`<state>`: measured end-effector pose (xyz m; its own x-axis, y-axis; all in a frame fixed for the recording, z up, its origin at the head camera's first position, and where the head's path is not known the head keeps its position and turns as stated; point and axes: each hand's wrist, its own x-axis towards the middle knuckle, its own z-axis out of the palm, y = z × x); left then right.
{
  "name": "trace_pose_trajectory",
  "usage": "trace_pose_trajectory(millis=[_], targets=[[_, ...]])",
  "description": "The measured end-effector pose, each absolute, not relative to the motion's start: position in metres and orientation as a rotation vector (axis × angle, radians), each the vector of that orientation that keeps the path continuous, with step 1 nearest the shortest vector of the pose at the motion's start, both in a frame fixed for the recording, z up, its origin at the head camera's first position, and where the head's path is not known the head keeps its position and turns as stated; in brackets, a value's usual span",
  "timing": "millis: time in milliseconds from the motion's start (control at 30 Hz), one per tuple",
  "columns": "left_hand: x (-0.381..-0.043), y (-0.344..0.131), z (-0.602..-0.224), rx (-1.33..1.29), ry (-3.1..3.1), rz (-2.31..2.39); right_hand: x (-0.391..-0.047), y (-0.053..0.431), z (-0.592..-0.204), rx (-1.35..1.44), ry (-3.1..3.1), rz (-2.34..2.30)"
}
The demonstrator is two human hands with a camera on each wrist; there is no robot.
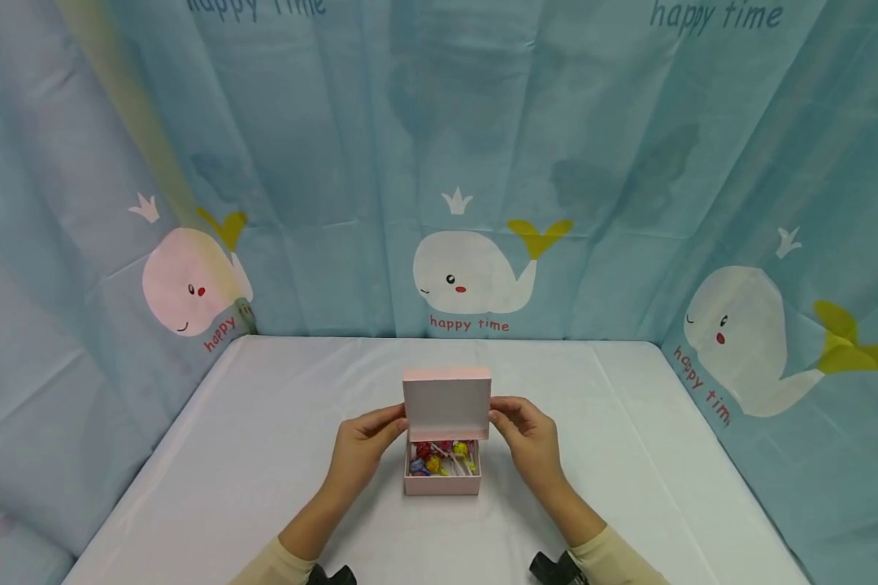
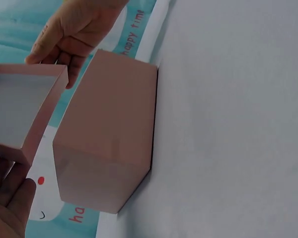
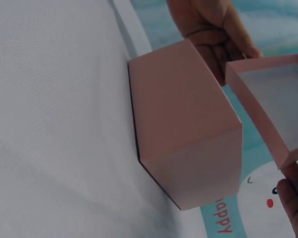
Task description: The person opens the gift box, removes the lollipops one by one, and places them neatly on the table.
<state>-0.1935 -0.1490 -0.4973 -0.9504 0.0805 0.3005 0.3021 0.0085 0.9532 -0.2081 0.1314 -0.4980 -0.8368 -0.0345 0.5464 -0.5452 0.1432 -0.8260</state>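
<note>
A pink box (image 1: 441, 486) stands on the table, with several wrapped lollipops (image 1: 439, 460) inside in red, yellow, orange and blue. Its pink lid (image 1: 446, 406) is off the base and tilted up behind it, pale inside facing the head camera. My left hand (image 1: 366, 447) pinches the lid's left side between thumb and fingers. On the opposite side my right hand (image 1: 532, 443) grips the lid the same way. In both wrist views the lid hangs apart from the box; the lollipops are hidden there by the box walls.
A white cloth (image 1: 300, 382) covers the table under the box. Light blue curtains (image 1: 336, 268) printed with whales stand along the back and both sides. A black wrist strap (image 1: 556, 567) shows at the right sleeve.
</note>
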Motion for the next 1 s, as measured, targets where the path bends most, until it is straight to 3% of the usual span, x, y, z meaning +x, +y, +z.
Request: trace_pose_trajectory(millis=[300, 733, 1000], targets=[[-0.187, -0.139, -0.498, -0.305, -1.947, -2.053, -0.206, 0.129, -0.497, 0.611, -1.934, 1.740], [-0.192, -0.149, -0.491, -0.340, -2.008, -1.921, -0.208, 0.136, -0.480, 0.983, -2.139, 1.560], [-0.190, -0.157, -0.485, -0.417, -2.165, -1.889, -0.195, 0.134, -0.455, 0.935, -2.234, 1.477]])
